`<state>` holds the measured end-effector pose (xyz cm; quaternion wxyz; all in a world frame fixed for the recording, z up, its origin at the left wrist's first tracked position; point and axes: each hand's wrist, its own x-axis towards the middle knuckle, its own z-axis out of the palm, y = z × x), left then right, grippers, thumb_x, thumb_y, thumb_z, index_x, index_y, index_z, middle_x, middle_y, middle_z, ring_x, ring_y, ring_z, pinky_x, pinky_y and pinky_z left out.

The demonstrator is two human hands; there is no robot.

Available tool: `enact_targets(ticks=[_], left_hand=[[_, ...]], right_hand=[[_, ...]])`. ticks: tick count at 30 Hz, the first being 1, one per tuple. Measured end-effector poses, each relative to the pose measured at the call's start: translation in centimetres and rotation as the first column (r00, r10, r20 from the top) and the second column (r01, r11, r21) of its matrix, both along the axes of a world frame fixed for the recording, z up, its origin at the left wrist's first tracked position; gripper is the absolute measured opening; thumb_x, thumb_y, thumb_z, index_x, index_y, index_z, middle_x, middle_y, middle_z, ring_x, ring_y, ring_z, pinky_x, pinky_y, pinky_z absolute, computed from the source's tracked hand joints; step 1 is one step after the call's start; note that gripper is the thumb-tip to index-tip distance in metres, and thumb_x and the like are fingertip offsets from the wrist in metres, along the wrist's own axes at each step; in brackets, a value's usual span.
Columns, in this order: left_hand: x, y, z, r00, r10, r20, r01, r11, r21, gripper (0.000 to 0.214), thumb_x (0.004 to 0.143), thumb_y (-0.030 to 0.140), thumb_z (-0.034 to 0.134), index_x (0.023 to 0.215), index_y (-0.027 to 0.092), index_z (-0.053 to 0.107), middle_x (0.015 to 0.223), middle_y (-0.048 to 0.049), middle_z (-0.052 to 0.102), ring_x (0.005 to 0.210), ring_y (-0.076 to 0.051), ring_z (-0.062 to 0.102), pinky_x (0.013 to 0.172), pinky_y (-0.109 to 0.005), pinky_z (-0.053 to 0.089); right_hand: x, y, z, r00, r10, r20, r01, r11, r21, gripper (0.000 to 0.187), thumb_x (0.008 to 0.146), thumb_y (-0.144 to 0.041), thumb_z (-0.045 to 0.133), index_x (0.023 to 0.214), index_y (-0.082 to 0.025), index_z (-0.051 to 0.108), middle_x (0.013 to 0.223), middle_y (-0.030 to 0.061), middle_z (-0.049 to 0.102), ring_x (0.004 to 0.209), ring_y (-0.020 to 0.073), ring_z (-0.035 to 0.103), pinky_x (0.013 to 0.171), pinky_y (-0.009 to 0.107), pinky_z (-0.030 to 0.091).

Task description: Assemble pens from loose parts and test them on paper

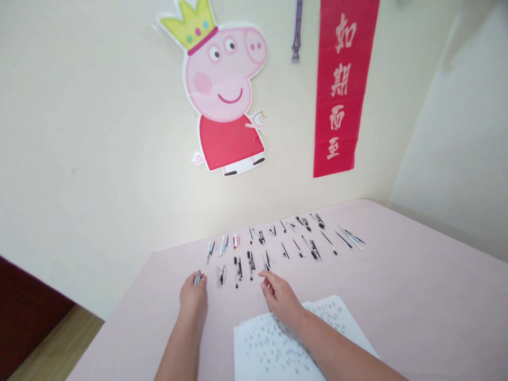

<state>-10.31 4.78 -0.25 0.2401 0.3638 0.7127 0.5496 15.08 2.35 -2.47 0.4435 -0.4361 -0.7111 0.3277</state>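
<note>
Pale wall [99, 132]: the largest surface in view, standing directly behind the work area.

Pink tabletop [416, 286]: carries all loose items, its far edge along the wall.

Wall fittings: a crowned pig cutout [222, 90] and a red banner [341, 90], both above the tabletop and apart from the loose items.

Written sheets [270, 344]: stacked at the near side, partly beneath the right forearm. In this inspector's judgement they are set there so that the ground beyond serves the small items.

Left hand [193, 293]: extended forward at the left end of the near row, fingers curled round a greyish slim piece [197, 278], apparently gripped low so that its end projects. Exact identity unclear.

Right hand [282, 296]: reaches across the sheets, wrist low, fingers bent, index finger foremost. Whether it grips anything cannot be told.

Pen parts [251, 264]: laid in small groups forming two uneven rows between the hands and the wall, the spacing probably meant to separate the groups. One translucent group [267, 260] lies just beyond the right index fingertip; contact cannot be confirmed.
</note>
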Motion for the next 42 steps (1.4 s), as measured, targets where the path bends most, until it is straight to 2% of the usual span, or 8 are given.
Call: enact_targets(ticks=[3, 6, 9, 13, 19, 25, 30, 42], left_hand=[[-0.3, 0.1, -0.5, 0.977, 0.007, -0.215, -0.023, 0.997, -0.070, 0.015, 0.068, 0.007, 0.054, 0.077, 0.016, 0.061, 0.081, -0.0086, 0.065, 0.099, -0.029, 0.056, 0.090, -0.042, 0.038], [-0.1, 0.2, -0.9, 0.930, -0.028, -0.367, -0.010, 0.995, -0.101, 0.032, 0.066, 0.002, 0.049, 0.092, 0.015, 0.063, 0.097, -0.0123, 0.066, 0.108, -0.030, 0.053, 0.095, -0.041, 0.035], [0.1, 0.4, -1.3, 0.883, -0.039, -0.467, -0.017, 0.993, -0.116, 0.045, 0.066, 0.000, 0.047, 0.108, 0.011, 0.059, 0.113, -0.0170, 0.061, 0.115, -0.030, 0.049, 0.099, -0.040, 0.033], [0.0, 0.7, -1.8, 0.832, -0.052, -0.552, -0.021, 0.992, -0.125, 0.049, 0.068, 0.002, 0.046, 0.116, 0.005, 0.054, 0.119, -0.0215, 0.057, 0.116, -0.030, 0.049, 0.101, -0.040, 0.033], [-0.3, 0.9, -2.6, 0.779, -0.057, -0.624, -0.015, 0.994, -0.110, 0.050, 0.074, 0.010, 0.046, 0.124, 0.005, 0.047, 0.125, -0.0187, 0.053, 0.118, -0.027, 0.047, 0.102, -0.038, 0.034], [-1.0, 1.3, -3.4, 0.749, -0.068, -0.660, 0.012, 0.996, -0.089, 0.050, 0.076, 0.009, 0.043, 0.125, 0.003, 0.045, 0.127, -0.0190, 0.051, 0.121, -0.026, 0.044, 0.104, -0.037, 0.032], [-1.5, 2.1, -3.7, 0.729, -0.100, -0.677, 0.057, 0.995, -0.086, 0.051, 0.074, 0.007, 0.043, 0.125, 0.007, 0.046, 0.127, -0.0163, 0.051, 0.123, -0.025, 0.042, 0.106, -0.038, 0.030], [-2.5, 2.3, -3.7, 0.729, -0.154, -0.667, 0.123, 0.988, -0.094, 0.058, 0.073, 0.014, 0.050, 0.129, 0.006, 0.041, 0.134, -0.0179, 0.043, 0.128, -0.026, 0.035, 0.108, -0.038, 0.027]], right_hand=[[0.1, 0.0, 0.0, 1.000, -0.006, 0.008, 0.006, 1.000, -0.007, 0.030, 0.084, -0.021, 0.042, 0.112, -0.019, 0.055, 0.080, 0.0032, 0.059, 0.066, 0.0135, 0.050, 0.067, 0.027, 0.039], [0.2, 0.0, 0.2, 1.000, -0.007, 0.012, 0.008, 1.000, -0.009, 0.030, 0.085, -0.022, 0.041, 0.112, -0.018, 0.054, 0.079, 0.0029, 0.058, 0.065, 0.0133, 0.050, 0.066, 0.026, 0.039], [0.3, 0.0, 0.3, 1.000, -0.008, 0.023, 0.009, 1.000, -0.013, 0.029, 0.085, -0.022, 0.041, 0.111, -0.017, 0.054, 0.078, 0.0028, 0.057, 0.064, 0.0131, 0.049, 0.064, 0.025, 0.039], [0.3, 0.1, 0.2, 1.000, -0.011, 0.023, 0.011, 1.000, -0.006, 0.029, 0.085, -0.022, 0.040, 0.111, -0.016, 0.053, 0.079, 0.0030, 0.057, 0.063, 0.0126, 0.048, 0.063, 0.025, 0.038], [0.2, 0.2, -0.2, 1.000, -0.015, 0.003, 0.015, 1.000, -0.014, 0.029, 0.085, -0.020, 0.040, 0.111, -0.017, 0.054, 0.076, 0.0014, 0.056, 0.061, 0.0113, 0.048, 0.061, 0.024, 0.038], [0.1, 0.2, -0.3, 1.000, -0.024, -0.016, 0.023, 0.999, -0.026, 0.030, 0.085, -0.021, 0.041, 0.111, -0.016, 0.054, 0.075, 0.0011, 0.056, 0.059, 0.0110, 0.047, 0.060, 0.024, 0.038], [0.1, 0.3, -0.5, 1.000, -0.025, -0.018, 0.024, 0.999, -0.037, 0.030, 0.085, -0.023, 0.040, 0.112, -0.016, 0.053, 0.077, 0.0017, 0.056, 0.061, 0.0113, 0.048, 0.060, 0.023, 0.039], [0.3, 0.6, -0.5, 1.000, -0.021, -0.018, 0.020, 0.999, -0.036, 0.028, 0.085, -0.022, 0.040, 0.109, -0.017, 0.054, 0.075, 0.0014, 0.057, 0.061, 0.0116, 0.050, 0.060, 0.023, 0.039]])
